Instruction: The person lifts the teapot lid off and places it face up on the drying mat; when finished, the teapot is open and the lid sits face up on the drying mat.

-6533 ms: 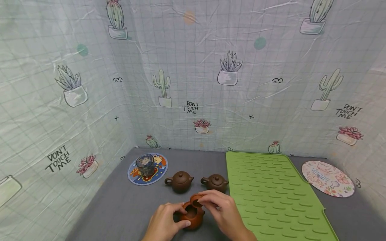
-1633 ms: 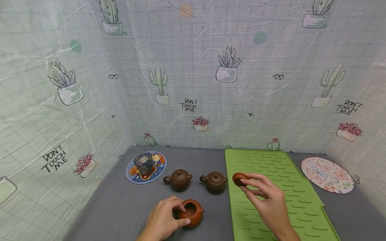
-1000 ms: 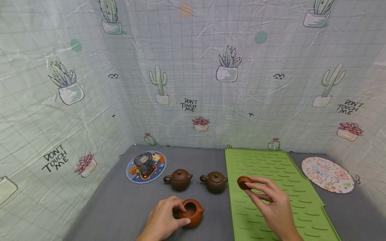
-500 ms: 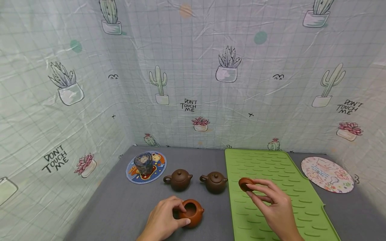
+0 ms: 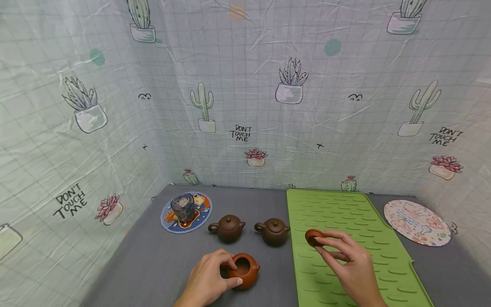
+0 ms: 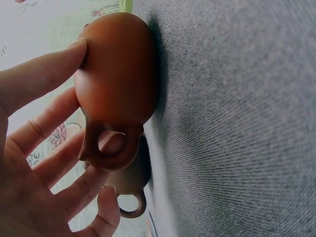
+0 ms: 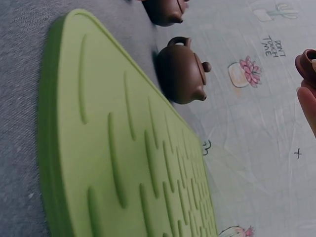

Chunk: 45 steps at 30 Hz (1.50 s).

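Observation:
My left hand (image 5: 210,275) grips the rim of a lidless reddish-brown clay teapot (image 5: 251,277) on the grey cloth, thumb on one side and a fingertip inside the opening. In the left wrist view the teapot's round body (image 6: 118,69) and looped handle show, the handle pointing toward the palm. My right hand (image 5: 350,260) pinches the teapot's small round lid (image 5: 311,235), its hollow underside turned to the camera, over the left part of a green mat (image 5: 356,221). Only a thumb and part of the lid (image 7: 303,64) show at the right wrist view's edge.
Two dark brown teapots with lids on stand behind, a left one (image 5: 229,230) and a right one (image 5: 273,233) beside the mat's edge. A dark glass (image 5: 183,208) sits on a blue round coaster (image 5: 203,213) at back left. A pink patterned round mat (image 5: 418,224) lies far right.
Earlier the right hand held the lid just over the teapot's opening; it has carried it right, over the green mat, and lately drifted slightly right and lower. The left hand keeps its grip.

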### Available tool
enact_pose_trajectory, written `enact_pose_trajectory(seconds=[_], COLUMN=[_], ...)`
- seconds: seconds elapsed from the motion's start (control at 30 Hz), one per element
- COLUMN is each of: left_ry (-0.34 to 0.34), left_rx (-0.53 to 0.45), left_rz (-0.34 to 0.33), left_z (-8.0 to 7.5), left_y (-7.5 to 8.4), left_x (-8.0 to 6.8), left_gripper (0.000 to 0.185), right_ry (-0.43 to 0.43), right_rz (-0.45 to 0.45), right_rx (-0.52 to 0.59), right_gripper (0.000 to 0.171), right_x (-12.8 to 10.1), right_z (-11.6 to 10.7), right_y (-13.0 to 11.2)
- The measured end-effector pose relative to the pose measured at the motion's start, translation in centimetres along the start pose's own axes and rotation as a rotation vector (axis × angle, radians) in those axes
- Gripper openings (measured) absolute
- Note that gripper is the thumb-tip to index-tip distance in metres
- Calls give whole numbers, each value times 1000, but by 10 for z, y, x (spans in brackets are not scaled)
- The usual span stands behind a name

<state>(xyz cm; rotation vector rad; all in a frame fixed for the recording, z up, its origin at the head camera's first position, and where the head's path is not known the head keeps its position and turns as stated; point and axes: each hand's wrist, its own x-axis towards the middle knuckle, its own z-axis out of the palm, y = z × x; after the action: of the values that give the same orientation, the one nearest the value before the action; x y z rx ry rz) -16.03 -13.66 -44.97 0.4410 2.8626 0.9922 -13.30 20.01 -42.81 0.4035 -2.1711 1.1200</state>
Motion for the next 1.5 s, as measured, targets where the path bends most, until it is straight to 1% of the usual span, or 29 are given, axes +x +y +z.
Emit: enact_pose_trajectory(seconds=[0.27, 0.47, 0.67, 0.73, 0.9, 1.07, 1.23, 1.5], left_ry=[13, 4, 1, 1, 3, 8, 6, 5], left_rx=[10, 6, 5, 6, 9, 13, 12, 8], left_rz=[9, 3, -2, -5, -6, 1, 0, -13], left_z=[-1, -2, -2, -2, -2, -2, -2, -1], left_y=[1, 3, 2, 2, 2, 2, 2, 2], left_x=[0, 0, 1, 1, 0, 0, 0, -1], left_gripper=[25, 25, 25, 25, 25, 25, 25, 25], right_ry=[-2, -3, 8, 16, 9, -15, -45, -98], right_rz=[-9, -11, -39, -35, 2, 15, 37, 107], right_rx=[-20, -20, 4, 10, -2, -8, -18, -74], right_gripper=[43, 43, 44, 45, 48, 49, 48, 43], right_x=[-2, -5, -9, -11, -14, -18, -20, -23], right_z=[-1, -2, 1, 2, 3, 3, 1, -1], right_y=[5, 6, 7, 7, 8, 10, 11, 8])
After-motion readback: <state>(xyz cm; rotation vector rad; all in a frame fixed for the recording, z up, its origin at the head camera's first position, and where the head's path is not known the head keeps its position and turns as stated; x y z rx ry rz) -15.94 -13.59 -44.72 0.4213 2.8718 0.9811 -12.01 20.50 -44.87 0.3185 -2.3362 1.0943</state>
